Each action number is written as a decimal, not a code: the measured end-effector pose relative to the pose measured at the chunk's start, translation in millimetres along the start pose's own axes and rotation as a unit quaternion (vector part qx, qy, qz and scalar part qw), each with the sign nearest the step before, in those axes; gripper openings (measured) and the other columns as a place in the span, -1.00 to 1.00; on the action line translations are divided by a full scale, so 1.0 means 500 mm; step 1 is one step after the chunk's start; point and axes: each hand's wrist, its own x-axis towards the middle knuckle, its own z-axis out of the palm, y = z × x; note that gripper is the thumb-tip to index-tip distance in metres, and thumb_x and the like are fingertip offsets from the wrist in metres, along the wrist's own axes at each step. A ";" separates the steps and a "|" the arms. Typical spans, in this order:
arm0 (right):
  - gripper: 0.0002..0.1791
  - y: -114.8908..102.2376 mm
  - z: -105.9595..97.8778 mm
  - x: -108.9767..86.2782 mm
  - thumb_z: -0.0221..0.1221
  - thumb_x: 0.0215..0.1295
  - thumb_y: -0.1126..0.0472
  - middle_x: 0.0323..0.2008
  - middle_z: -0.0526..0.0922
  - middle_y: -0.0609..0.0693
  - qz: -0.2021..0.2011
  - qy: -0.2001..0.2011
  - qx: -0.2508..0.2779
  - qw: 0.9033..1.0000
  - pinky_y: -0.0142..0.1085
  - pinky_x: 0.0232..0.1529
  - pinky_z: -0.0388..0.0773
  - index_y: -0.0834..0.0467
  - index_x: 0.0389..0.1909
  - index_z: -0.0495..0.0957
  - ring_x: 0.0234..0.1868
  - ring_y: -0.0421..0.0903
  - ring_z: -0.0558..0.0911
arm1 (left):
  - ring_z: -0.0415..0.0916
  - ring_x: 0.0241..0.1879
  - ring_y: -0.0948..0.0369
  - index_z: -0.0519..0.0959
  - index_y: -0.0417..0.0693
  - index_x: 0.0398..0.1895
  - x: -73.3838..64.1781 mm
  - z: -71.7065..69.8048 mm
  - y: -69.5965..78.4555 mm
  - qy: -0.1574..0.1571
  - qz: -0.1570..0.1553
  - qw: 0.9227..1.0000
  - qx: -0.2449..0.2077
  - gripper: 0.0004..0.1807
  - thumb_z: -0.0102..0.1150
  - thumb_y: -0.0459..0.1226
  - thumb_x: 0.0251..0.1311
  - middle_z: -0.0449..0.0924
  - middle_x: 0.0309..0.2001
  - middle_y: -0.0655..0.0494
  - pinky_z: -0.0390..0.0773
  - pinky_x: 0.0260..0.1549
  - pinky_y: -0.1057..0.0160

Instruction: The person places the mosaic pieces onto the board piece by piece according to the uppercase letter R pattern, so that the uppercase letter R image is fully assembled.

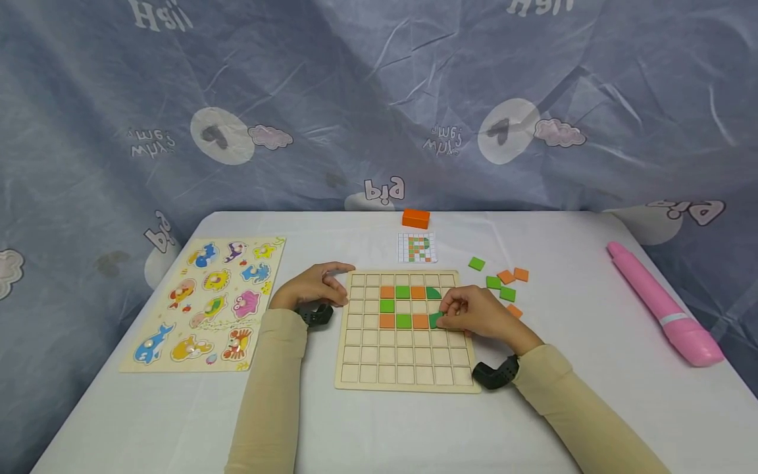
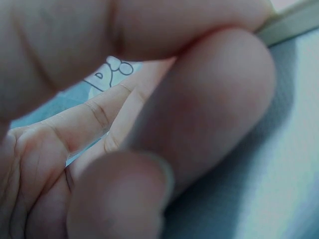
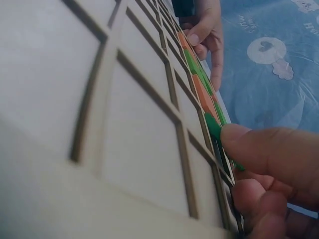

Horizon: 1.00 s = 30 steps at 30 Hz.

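Note:
A pale wooden grid board (image 1: 387, 374) lies flat on the table. Orange and light green square tiles fill some of its cells, with a dark green rounded tile (image 1: 433, 293) at the upper row's right end. At the lower row's right end, my right hand (image 1: 480, 315) pinches another dark green tile (image 1: 436, 320) at its cell; in the right wrist view the thumb (image 3: 237, 133) is against this tile (image 3: 213, 125). My left hand (image 1: 312, 286) rests at the board's left edge, fingers loosely bent and touching it. Its fingers (image 2: 209, 94) fill much of the left wrist view.
Beyond the board lie a pattern card (image 1: 417, 248) and an orange block (image 1: 416, 218). Loose green tiles (image 1: 476, 263) and orange tiles (image 1: 521, 274) lie right of the board. A sea-animal puzzle (image 1: 225, 316) is at left, a pink wand-like object (image 1: 663, 306) at right.

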 end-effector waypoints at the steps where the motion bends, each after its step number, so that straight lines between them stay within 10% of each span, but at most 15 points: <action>1: -0.81 0.001 0.000 0.000 0.54 0.25 0.25 -0.50 0.58 -0.07 -0.003 -0.001 -0.003 1.000 -0.37 -0.60 0.46 0.17 -0.31 0.68 -0.63 -0.16 0.49 | 0.71 -0.36 0.26 0.25 -0.36 0.64 0.000 0.000 0.000 0.000 0.000 1.000 0.000 -0.07 0.38 -0.60 0.16 0.73 -0.40 0.20 0.72 -0.22 0.32; 30: -0.84 0.012 -0.002 0.002 0.51 0.29 0.27 -0.47 0.53 -0.13 -0.045 -0.016 -0.036 0.998 -0.41 -0.55 0.43 0.13 -0.25 0.69 -0.60 -0.26 0.45 | 0.74 -0.38 0.26 0.29 -0.33 0.63 0.003 -0.001 -0.001 0.010 -0.003 1.000 0.008 -0.03 0.46 -0.57 0.09 0.78 -0.35 0.08 0.74 -0.27 0.30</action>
